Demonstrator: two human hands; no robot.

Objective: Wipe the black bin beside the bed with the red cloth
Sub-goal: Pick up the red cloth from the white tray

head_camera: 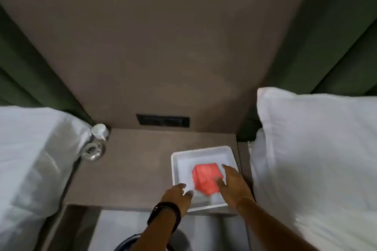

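A folded red cloth (205, 178) lies in a white tray (204, 150) on the brown bedside table (130, 169). My right hand (234, 184) is spread over the tray's right side, its thumb touching the cloth's near edge. My left hand (179, 194), with a dark band on the wrist, rests on the tray's near left corner with fingers apart. A dark round rim, probably the black bin (126, 242), shows at the bottom edge under my left forearm; most of it is hidden.
White pillows (314, 149) and bedding (30, 159) flank the table on both sides. A white cup (100, 131) and a round metal object (93, 151) sit at the table's far left corner. A dark socket panel (163, 121) is set in the wall behind.
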